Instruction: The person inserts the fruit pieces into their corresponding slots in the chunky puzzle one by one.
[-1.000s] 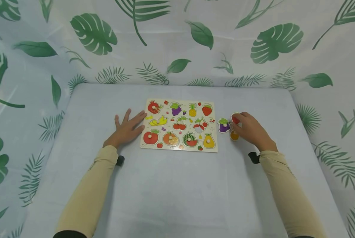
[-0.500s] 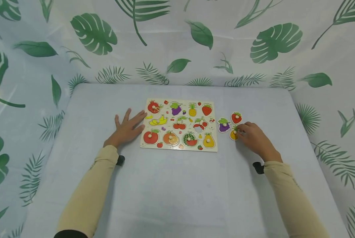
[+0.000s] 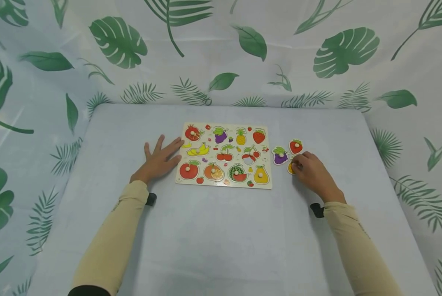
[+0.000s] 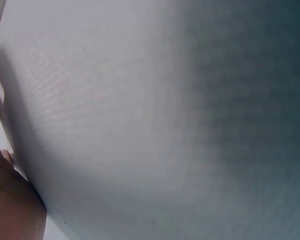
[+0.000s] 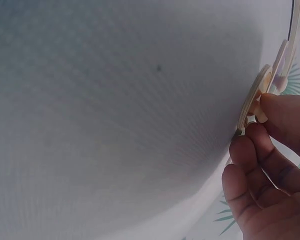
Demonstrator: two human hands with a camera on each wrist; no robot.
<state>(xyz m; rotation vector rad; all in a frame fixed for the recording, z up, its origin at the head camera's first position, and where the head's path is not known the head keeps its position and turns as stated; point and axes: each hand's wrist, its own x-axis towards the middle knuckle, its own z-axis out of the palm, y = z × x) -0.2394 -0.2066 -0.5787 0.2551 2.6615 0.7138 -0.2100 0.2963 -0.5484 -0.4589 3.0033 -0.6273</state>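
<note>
A wooden fruit puzzle board [image 3: 185,181] lies on the white-covered table in the head view. My left hand [image 3: 157,162] rests flat with fingers spread, fingertips right at the board's left edge. Right of the board, my right hand [image 3: 314,172] pinches the small knob of a pineapple puzzle piece [image 3: 291,167], mostly hidden under the fingers. In the right wrist view, thumb and index finger meet at the knob of this piece [image 5: 251,97], which stands edge-on close over the cloth. A grape piece [image 3: 280,156] and a strawberry piece [image 3: 296,146] lie beside it.
Knobbed fruit pieces such as an apple [image 3: 189,169], a watermelon [image 3: 238,173] and a pear [image 3: 261,174] sit in the board. A leaf-print cloth [image 3: 258,61] rises behind the table [image 3: 213,234] and along both sides.
My right hand has left the strawberry piece, moved slightly toward me and taken the knob of the pineapple piece. The left hand has stayed at the board's edge.
</note>
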